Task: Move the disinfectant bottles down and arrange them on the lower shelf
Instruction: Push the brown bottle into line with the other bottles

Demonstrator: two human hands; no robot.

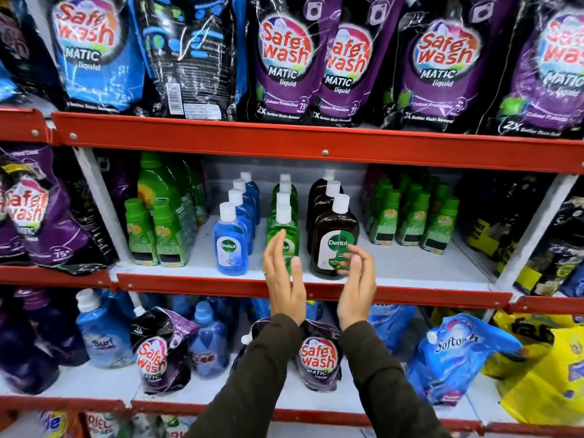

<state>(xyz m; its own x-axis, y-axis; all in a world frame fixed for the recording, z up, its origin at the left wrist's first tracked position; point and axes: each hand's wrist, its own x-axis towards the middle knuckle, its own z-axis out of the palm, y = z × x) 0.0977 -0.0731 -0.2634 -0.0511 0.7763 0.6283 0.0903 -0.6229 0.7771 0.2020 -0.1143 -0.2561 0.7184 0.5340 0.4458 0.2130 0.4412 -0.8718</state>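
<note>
Three rows of white-capped Dettol bottles stand on the middle shelf point(410, 270): a blue row led by the front blue bottle point(230, 245), a green row led by the front green bottle point(286, 235), and a brown row led by the front brown bottle point(331, 245). My left hand point(284, 279) is raised, fingers apart, just in front of the green bottle and partly hides its label. My right hand point(357, 289) hovers, open, before the lower right of the brown bottle. Neither hand holds anything. The lower shelf point(300, 403) runs below my dark sleeves.
Green bottles stand to the left point(164, 235) and right point(414, 222) of the Dettol rows. Safe Wash pouches point(316, 358), blue bottles point(104, 333) and a Softouch pouch point(458, 358) crowd the lower shelf. Purple pouches point(284, 58) fill the top shelf. Red rails point(221, 137) front each shelf.
</note>
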